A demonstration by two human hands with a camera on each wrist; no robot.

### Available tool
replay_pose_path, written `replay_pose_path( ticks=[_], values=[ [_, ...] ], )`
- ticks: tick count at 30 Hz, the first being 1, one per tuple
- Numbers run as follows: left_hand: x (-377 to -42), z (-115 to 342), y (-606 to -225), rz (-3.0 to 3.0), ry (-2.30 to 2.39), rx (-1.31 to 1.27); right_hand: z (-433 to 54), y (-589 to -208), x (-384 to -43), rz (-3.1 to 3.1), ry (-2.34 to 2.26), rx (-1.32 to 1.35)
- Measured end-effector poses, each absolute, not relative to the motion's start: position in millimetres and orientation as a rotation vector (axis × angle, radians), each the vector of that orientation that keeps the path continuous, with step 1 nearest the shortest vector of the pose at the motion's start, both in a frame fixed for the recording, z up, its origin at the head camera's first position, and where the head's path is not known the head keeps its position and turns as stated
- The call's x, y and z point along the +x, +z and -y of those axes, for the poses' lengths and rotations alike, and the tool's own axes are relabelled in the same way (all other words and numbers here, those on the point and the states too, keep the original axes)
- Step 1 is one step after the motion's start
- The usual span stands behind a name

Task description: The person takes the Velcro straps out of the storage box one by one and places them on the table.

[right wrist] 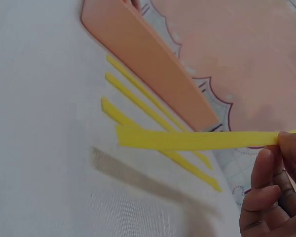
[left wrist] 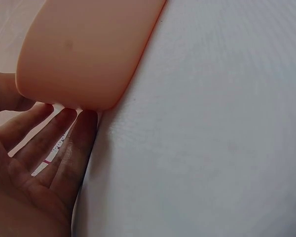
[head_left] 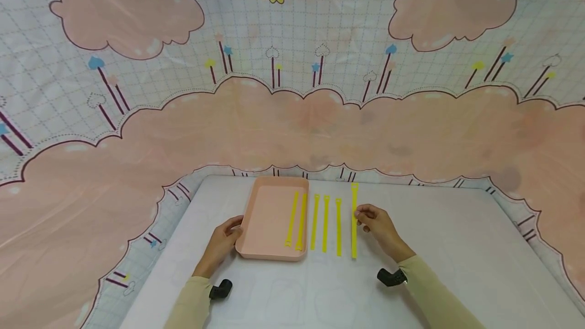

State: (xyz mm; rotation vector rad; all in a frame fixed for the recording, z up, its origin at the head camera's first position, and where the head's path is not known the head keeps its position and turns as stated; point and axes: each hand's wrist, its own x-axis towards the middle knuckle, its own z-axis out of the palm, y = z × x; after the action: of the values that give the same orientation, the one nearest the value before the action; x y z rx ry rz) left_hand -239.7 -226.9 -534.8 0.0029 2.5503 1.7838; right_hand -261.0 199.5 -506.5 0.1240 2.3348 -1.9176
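My right hand (head_left: 377,225) pinches a long, flat yellow strip (right wrist: 197,139) between thumb and fingertips. The strip is raised off the table, as its shadow in the right wrist view shows, and a small notched head tops it in the head view. Three similar yellow strips (head_left: 326,225) lie side by side between it and the peach tray (head_left: 265,217). Two more yellow strips (head_left: 291,220) are inside the tray, along its right side. Against the tray's left wall rest the fingertips of my left hand (head_left: 221,242), its fingers (left wrist: 66,163) fairly straight.
A white table (head_left: 292,298) carries everything. Behind it hangs a patterned cloth (head_left: 365,131) with peach clouds. Each wrist wears a black device (head_left: 391,277) near the sleeve cuff.
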Motion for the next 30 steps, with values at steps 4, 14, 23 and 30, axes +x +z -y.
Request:
replay_pose_path(
  ticks=[4,14,23,30],
  values=[
    [-240.3,226.8,-534.6,-2.557,1.772,-0.003,-202.4,-509.2,-265.3,-2.332,-1.882,0.126],
    [-240.7,227.1,-534.2,-2.536,1.794,-0.011,-206.2,-516.1,-273.2,-2.387,-1.748,0.184],
    [-243.8,229.0,-536.1,-2.516,1.791,-0.010,-210.6,-526.1,-280.9,-2.416,-1.673,0.162],
    [-241.0,229.5,-537.3,-2.536,1.789,-0.024,-213.1,-533.1,-285.6,-2.478,-1.560,0.150]
  ],
)
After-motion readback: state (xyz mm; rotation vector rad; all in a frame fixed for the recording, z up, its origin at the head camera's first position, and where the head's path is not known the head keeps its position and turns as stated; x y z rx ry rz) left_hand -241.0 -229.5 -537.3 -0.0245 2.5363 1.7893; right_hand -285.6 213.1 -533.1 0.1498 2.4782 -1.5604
